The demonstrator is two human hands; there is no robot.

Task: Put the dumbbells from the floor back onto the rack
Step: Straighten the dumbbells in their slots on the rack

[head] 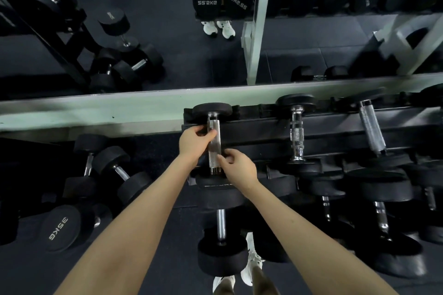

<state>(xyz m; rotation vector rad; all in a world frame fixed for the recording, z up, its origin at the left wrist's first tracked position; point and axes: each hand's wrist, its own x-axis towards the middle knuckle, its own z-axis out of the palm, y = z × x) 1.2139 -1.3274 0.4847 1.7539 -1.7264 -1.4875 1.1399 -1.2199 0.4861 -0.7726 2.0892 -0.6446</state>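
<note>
My right hand (237,165) grips the near end of the dumbbell (213,142) handle, and my left hand (196,137) grips it further along; the dumbbell lies on the top row of the rack (254,127). If I let go before its far head sits well, I think it can slide down and trap my hand.

Black rack (251,130): top tier carries leftmost dumbbell (213,151) plus two others (296,136). Dark floor (165,235), left: loose dumbbells (121,172), one marked 35KG (60,227).

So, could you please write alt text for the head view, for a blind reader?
The left hand and right hand grip the steel handle of a dumbbell lying on the rack; more dumbbells lie on the floor at left.
</note>
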